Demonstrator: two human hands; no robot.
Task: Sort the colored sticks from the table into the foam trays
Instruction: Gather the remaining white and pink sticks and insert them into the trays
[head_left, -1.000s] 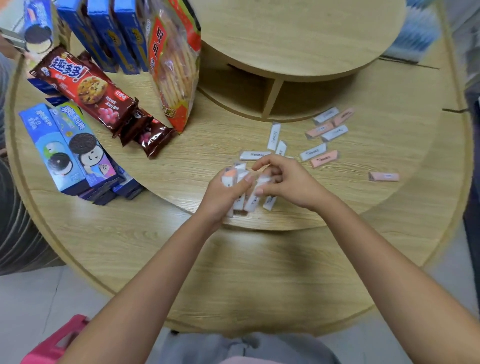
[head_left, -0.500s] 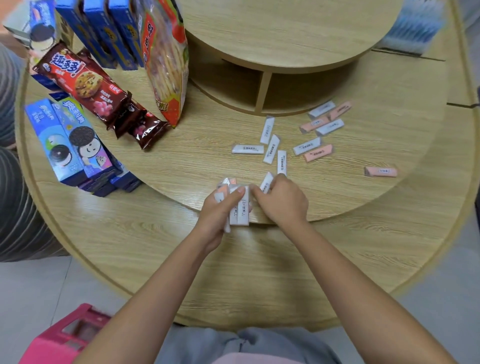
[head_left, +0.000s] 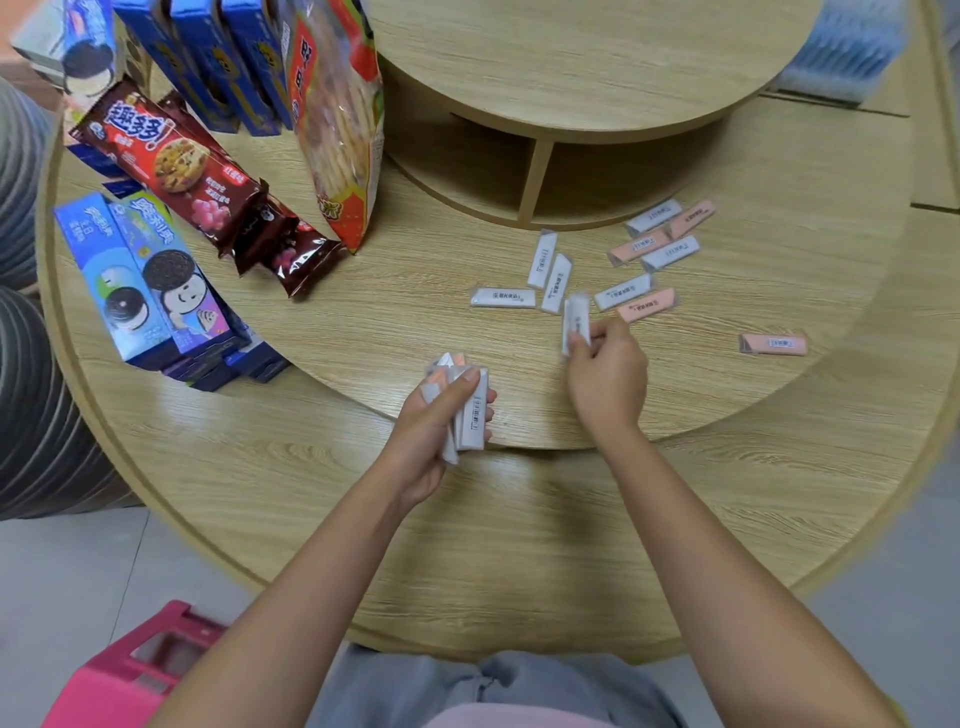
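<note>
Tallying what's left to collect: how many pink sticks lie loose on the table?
4: two in the far cluster, one near the right hand, one alone at right. More may hide in the left hand's bundle.

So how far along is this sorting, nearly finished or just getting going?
Early, I'd say. The left hand holds a gathered bundle of sticks, and the right hand is lifting a white stick. Some ten loose sticks lie on the table, including a lone pink stick. No foam trays are in view, so nothing looks sorted yet.

six white sticks (head_left: 503, 298) loose on the table, four pink sticks (head_left: 646, 305), three upright blue boxes (head_left: 208, 62)
</note>
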